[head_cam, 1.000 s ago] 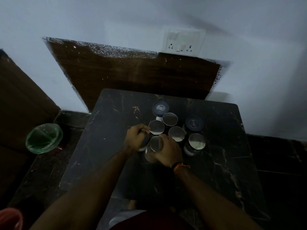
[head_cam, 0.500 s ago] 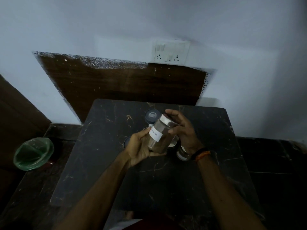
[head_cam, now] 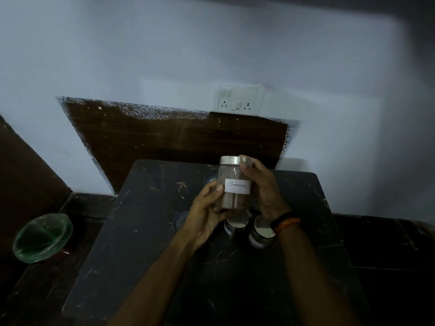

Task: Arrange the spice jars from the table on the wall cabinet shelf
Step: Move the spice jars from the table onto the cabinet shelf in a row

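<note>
I hold a clear glass jar with a silver lid upright above the dark marble table. Its white label reads "Cinnamon", and brown powder fills its lower part. My left hand cups the jar's base and left side. My right hand grips its right side, fingers reaching the lid. Below my hands stand more jars: two with silver lids, one with a dark lid partly hidden by my left hand, and another dark lid behind. No wall cabinet shelf is in sight.
A brown wooden panel leans against the white wall behind the table, with a switch and socket plate above it. A green bowl sits on the dark floor at the left. A brown surface rises at the far left.
The jar went from standing among the others to being lifted and tilted, and is now upright with its label facing me. The view has tipped upward.
</note>
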A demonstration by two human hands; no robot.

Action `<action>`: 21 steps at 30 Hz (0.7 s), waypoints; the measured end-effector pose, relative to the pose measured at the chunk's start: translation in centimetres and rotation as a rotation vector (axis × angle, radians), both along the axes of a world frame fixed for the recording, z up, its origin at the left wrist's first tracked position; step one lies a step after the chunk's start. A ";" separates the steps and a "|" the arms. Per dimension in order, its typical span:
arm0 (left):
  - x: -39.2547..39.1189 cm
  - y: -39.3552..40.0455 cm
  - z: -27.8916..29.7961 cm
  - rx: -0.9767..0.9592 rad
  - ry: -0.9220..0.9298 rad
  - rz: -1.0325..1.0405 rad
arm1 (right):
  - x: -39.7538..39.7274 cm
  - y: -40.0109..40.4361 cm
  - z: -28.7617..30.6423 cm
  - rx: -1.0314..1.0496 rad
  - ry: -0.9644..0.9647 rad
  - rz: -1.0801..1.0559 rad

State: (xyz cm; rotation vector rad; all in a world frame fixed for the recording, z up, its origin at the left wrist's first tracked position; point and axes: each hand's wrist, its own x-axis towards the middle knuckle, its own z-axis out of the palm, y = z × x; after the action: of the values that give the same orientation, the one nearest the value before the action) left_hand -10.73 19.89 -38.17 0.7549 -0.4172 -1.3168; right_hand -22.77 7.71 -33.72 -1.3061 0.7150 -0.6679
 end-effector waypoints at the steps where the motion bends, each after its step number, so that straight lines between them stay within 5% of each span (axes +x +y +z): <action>1: 0.0 0.0 0.3 -0.012 0.004 -0.005 | 0.1 -0.1 0.4 -0.020 0.007 -0.002; 21: 0.1 -1.0 3.6 -0.057 -0.005 0.010 | 0.5 -1.3 4.8 -0.141 0.006 0.046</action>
State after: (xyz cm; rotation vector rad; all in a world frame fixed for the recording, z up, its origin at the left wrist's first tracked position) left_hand -10.65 18.89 -34.61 0.7123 -0.4530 -1.2889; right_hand -22.26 6.44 -28.90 -1.4499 0.6500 -0.6868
